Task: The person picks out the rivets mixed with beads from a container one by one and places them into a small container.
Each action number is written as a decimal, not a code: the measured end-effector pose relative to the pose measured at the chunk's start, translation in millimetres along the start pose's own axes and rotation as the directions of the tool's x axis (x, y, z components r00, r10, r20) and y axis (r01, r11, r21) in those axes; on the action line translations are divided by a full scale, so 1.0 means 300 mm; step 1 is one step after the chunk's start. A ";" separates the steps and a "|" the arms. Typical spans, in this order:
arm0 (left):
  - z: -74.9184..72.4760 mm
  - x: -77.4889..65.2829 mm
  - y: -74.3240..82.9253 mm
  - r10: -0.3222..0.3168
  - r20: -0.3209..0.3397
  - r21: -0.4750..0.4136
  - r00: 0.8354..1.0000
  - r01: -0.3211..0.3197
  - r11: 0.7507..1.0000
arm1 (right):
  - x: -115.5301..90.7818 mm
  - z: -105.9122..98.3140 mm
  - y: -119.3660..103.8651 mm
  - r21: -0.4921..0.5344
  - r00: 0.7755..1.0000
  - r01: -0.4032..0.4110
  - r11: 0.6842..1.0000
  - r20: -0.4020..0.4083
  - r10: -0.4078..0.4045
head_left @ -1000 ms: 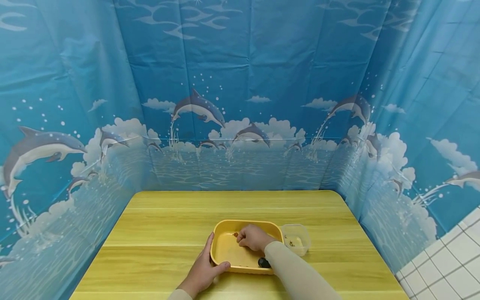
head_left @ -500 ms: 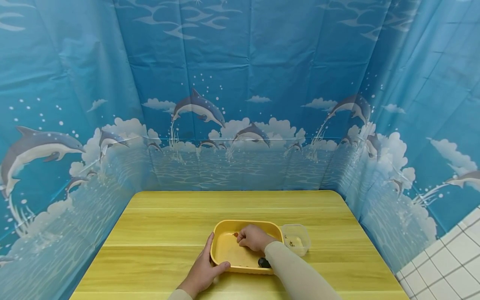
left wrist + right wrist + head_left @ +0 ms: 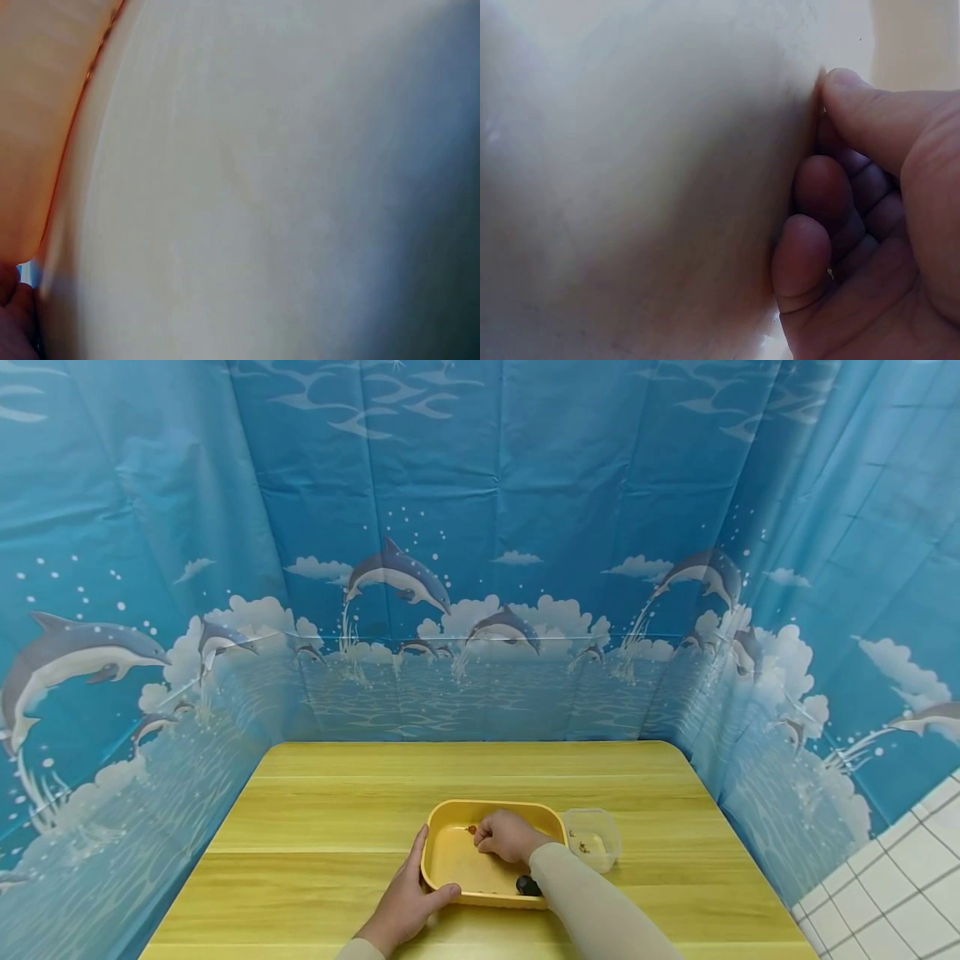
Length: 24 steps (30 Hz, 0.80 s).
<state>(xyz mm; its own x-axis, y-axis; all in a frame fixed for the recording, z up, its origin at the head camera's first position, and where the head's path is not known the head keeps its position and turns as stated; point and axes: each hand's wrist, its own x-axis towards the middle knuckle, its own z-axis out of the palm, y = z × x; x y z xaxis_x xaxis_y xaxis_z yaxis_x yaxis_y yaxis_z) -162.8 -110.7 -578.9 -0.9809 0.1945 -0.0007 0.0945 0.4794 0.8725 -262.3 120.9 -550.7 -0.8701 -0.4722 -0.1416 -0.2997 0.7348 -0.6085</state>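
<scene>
A yellow rectangular tray (image 3: 465, 865) with raised walls sits near the table's front. My left hand (image 3: 405, 897) spans its front left corner, fingers straight along the left wall and thumb against the front rim. Inside the tray my right hand (image 3: 510, 837) reaches low over the floor, fingers curled and thumb against the forefinger. A small orange-red thing (image 3: 472, 829) lies right beside those fingertips. In the right wrist view the thumb (image 3: 870, 112) meets the forefinger; I cannot tell whether something tiny is pinched there. A dark, shiny rounded object (image 3: 528, 885) lies at the front right, partly behind the sleeve.
Against the tray's right side stands a clear plastic box (image 3: 609, 841) with several small gold-coloured pieces in it. The wooden table (image 3: 330, 810) extends around them. A blue dolphin-print curtain (image 3: 495, 693) encloses the back and sides. White tiles (image 3: 885, 868) show at the lower right.
</scene>
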 end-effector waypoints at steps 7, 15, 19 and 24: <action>0.003 0.001 -0.006 -0.004 0.001 0.006 1.000 0.004 1.000 | -0.008 -0.004 -0.009 0.009 1.000 -0.018 1.000 -0.002 0.018; 0.001 -0.001 0.000 -0.011 0.004 0.006 1.000 0.011 1.000 | -0.012 -0.011 -0.013 0.041 1.000 -0.021 0.999 -0.001 0.021; 0.003 -0.002 0.003 -0.012 -0.003 0.012 1.000 0.012 1.000 | -0.013 -0.013 -0.013 0.074 1.000 -0.031 0.997 0.001 0.031; 0.002 -0.004 0.007 -0.013 -0.002 0.008 1.000 0.013 1.000 | -0.007 -0.013 -0.007 0.100 1.000 -0.031 0.995 0.006 0.030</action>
<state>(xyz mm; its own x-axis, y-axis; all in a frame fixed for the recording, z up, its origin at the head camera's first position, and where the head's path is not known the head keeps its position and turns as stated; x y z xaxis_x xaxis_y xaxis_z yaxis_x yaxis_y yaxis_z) -161.3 -109.5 -577.3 -0.9824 0.1865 -0.0111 0.0830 0.4890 0.8683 -261.5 122.3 -546.1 -0.8765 -0.4526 -0.1644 -0.2325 0.6967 -0.6787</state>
